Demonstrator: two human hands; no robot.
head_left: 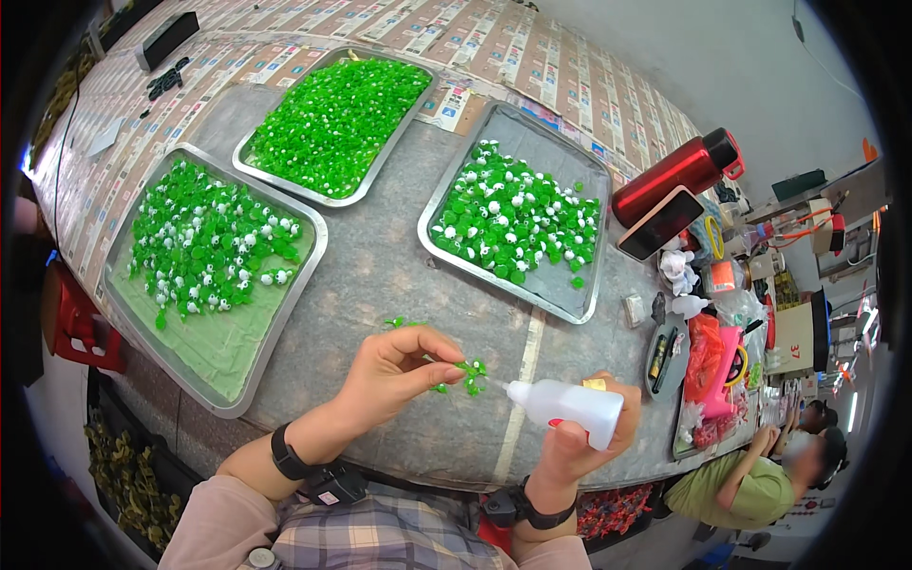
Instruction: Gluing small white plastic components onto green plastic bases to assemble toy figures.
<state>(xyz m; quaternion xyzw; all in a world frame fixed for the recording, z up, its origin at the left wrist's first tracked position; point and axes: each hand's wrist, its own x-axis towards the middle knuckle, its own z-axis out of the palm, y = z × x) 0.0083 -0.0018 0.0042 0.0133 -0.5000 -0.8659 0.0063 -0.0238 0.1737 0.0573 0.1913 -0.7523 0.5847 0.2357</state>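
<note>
Over the grey tabletop, my left hand pinches a small green plastic piece between thumb and fingertips. My right hand is wrapped round a white squeeze bottle, tilted so its thin nozzle points left at the green piece. Whether the nozzle tip touches the piece I cannot tell. A few more green bits lie beside and behind my left fingers, partly covered by them. Beyond, a metal tray holds green pieces with white round parts; another tray at the left holds similar ones.
A third tray at the back is full of green pieces. Along the right stand a red flask, a phone, a grey dish and a pink tool. A person in green sits at the far right.
</note>
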